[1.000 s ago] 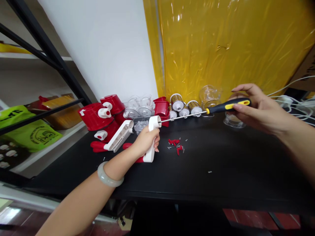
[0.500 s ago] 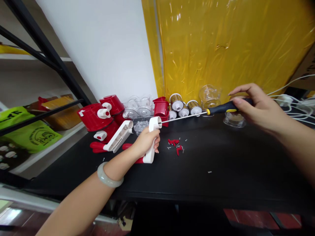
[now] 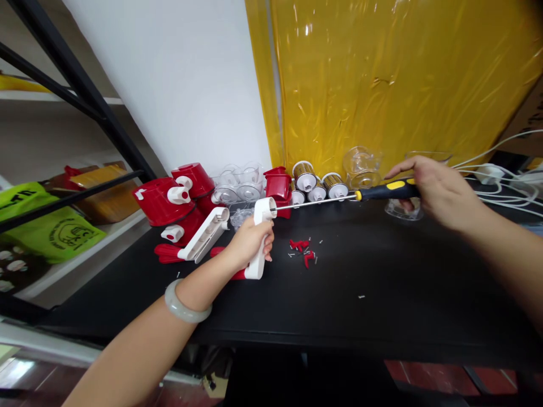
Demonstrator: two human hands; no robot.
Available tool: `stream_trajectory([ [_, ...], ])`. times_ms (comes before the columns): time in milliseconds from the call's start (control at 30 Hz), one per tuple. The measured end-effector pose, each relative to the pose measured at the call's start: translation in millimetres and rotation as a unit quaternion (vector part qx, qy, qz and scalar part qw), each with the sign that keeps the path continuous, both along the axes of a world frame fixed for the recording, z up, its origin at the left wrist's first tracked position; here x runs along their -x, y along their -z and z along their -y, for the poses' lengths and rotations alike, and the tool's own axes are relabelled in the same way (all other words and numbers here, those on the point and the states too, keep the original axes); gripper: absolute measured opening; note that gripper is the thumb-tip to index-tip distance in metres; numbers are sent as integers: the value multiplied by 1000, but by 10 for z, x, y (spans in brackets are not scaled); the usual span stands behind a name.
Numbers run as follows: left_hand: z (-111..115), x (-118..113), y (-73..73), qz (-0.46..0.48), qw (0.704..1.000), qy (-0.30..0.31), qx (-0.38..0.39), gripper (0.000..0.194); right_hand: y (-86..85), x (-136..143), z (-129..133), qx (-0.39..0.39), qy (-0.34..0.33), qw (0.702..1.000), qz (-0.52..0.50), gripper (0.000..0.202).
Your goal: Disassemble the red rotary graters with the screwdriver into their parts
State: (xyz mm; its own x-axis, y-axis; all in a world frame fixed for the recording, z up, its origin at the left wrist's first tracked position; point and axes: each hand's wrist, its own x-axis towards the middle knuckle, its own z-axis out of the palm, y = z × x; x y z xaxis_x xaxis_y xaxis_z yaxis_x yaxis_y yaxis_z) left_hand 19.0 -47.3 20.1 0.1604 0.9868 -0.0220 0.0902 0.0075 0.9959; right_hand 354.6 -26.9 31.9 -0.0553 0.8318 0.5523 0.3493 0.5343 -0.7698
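Note:
My left hand (image 3: 253,240) is wrapped round a white handle piece (image 3: 257,268) with a red grip at its lower end. In my right hand (image 3: 432,186) is the dark blue and yellow handle of a screwdriver (image 3: 382,191). The screwdriver's long shaft points left, and its tip is at the opening in the top of the white piece. Small red parts (image 3: 299,245) and several screws lie on the black table, right of my left hand. A second white piece with a red grip (image 3: 205,236) lies to the left.
Red housings (image 3: 163,202) with white knobs stand at the back left. Along the wall are clear cups (image 3: 248,191), a red hopper (image 3: 278,183), metal grater drums (image 3: 304,174) and clear parts (image 3: 361,165). White cables (image 3: 509,195) lie at the right. One screw (image 3: 361,297) lies near the front.
My left hand and the white piece have shifted slightly left and up. My right hand has turned and changed its hold on the screwdriver handle, with the fingers now lower round its end.

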Motion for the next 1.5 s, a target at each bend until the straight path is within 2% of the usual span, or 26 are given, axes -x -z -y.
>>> stream_trajectory([
  [100,7,0,-14,-4,1000,-3,0,12,16,-9,-21,-11,13,1000,-3,33],
  [167,8,5,-23,-8,1000,-5,4,13,13,-18,-16,-3,-22,998,-50,37],
  [300,6,13,-28,-7,1000,-14,1,12,4,-36,6,75,-105,986,-104,53],
  [400,8,8,-29,-8,1000,-16,3,11,14,-18,-8,62,-68,993,-77,51],
  [467,14,0,-36,-11,1000,-16,7,12,26,13,-29,56,-66,993,-78,52],
  [567,23,-7,-53,-15,1000,-16,9,13,38,59,-53,108,-82,986,-96,56],
  [667,15,2,-60,-11,1000,-18,8,12,35,72,-49,106,-50,989,-89,44],
  [733,-1,14,-54,-3,1000,-19,7,12,26,61,-31,91,-62,987,-119,38],
  [867,-14,20,-39,-1,1000,-20,4,12,1,28,14,107,-116,970,-187,56],
  [1000,17,-4,-47,-13,1000,-16,1,11,-9,40,29,95,-110,968,-207,55],
  [1100,25,-7,-53,-17,1000,-15,-6,11,3,57,18,76,-104,977,-171,45],
  [1233,7,4,-52,-30,999,-23,-16,10,18,51,7,65,-21,997,-39,44],
  [1300,4,6,-53,-37,999,-24,-15,10,14,46,11,36,-8,999,-39,39],
  [1400,8,3,-55,-32,999,-20,-15,10,-8,36,28,10,-31,996,-83,38],
  [1500,12,-2,-52,-24,999,-16,-16,11,-32,23,45,48,-83,984,-148,49],
])
